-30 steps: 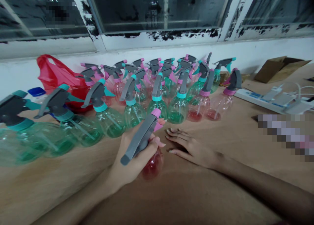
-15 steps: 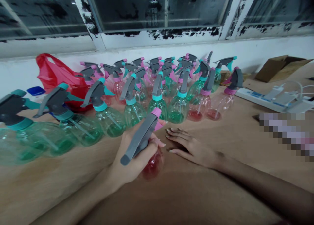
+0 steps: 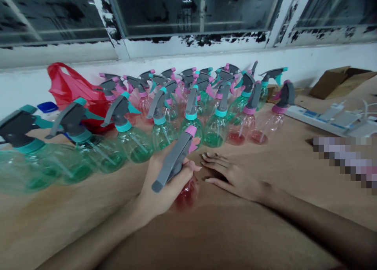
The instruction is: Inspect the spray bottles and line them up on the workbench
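My left hand (image 3: 165,183) is wrapped round the neck of a pink spray bottle (image 3: 187,193) with a grey trigger head and pink nozzle. Red liquid shows in its lower part, and the nozzle points away from me. My fingers hide most of the neck and part of the trigger. To its right, my right hand (image 3: 228,172) lies on the wooden table (image 3: 253,230), fingers stretched out, holding nothing. Just beyond both hands stands a row of spray bottles, among them a green spray bottle (image 3: 216,134) and a pink-collared spray bottle (image 3: 237,134), each with some liquid inside.
Several more pink and green spray bottles crowd behind the front row. A red plastic bag (image 3: 69,87) and a blue-capped container (image 3: 48,107) are at the left. On the right lie a white power strip (image 3: 312,121) with plugs and an open cardboard box (image 3: 338,81). Windows line the wall.
The held spray bottle has tilted or shifted slightly, its nozzle a little to the right. The whole view has moved slightly. My right hand keeps its place on the table.
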`<control>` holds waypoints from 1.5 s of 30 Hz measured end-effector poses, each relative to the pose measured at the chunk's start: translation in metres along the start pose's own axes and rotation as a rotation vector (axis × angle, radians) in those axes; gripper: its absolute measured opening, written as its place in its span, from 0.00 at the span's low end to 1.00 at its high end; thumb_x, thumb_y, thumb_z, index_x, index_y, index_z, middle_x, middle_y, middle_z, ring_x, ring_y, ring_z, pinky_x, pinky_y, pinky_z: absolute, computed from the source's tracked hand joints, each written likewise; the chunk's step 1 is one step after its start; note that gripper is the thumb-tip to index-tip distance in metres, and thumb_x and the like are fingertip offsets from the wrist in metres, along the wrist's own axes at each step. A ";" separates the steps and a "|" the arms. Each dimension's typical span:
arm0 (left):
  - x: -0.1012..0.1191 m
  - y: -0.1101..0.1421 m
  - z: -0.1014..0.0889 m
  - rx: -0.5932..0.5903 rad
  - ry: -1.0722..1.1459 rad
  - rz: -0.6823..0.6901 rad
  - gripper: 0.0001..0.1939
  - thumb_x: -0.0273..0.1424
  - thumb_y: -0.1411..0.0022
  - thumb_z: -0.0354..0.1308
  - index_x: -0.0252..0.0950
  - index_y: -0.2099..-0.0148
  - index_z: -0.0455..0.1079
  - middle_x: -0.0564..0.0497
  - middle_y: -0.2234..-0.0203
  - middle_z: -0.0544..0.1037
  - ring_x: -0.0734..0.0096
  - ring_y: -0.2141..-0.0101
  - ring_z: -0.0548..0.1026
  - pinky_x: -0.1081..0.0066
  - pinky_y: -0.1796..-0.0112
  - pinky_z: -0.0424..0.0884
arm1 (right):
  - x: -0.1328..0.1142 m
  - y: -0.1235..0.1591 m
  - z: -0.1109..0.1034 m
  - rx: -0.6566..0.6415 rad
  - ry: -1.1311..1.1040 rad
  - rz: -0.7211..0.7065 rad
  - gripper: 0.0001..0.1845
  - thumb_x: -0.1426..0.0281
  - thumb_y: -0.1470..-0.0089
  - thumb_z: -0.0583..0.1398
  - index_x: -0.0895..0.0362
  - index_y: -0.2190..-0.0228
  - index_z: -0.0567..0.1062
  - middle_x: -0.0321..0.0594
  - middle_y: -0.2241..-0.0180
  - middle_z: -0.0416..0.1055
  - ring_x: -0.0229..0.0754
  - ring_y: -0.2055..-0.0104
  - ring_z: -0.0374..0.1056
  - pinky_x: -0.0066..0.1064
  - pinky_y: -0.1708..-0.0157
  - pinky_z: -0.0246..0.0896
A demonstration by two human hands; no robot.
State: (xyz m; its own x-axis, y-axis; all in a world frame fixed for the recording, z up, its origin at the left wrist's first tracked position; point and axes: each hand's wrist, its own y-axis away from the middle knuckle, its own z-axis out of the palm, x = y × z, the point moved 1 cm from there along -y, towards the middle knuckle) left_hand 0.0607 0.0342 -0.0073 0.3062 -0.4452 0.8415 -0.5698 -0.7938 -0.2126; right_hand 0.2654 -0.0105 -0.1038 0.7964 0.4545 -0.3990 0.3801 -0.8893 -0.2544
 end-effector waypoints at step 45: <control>-0.002 0.000 0.000 -0.004 0.023 -0.061 0.10 0.34 0.40 0.52 0.40 0.57 0.69 0.52 0.72 0.80 0.65 0.66 0.80 0.68 0.63 0.75 | -0.001 0.001 -0.001 0.047 -0.030 -0.008 0.29 0.56 0.41 0.51 0.53 0.41 0.58 0.43 0.41 0.59 0.45 0.37 0.50 0.47 0.39 0.47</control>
State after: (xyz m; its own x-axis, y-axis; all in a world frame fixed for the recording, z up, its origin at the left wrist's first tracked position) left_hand 0.0602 0.0349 -0.0086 0.3227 -0.3858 0.8643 -0.5532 -0.8178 -0.1585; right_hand 0.2661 -0.0120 -0.1026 0.7786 0.4632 -0.4233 0.3628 -0.8827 -0.2986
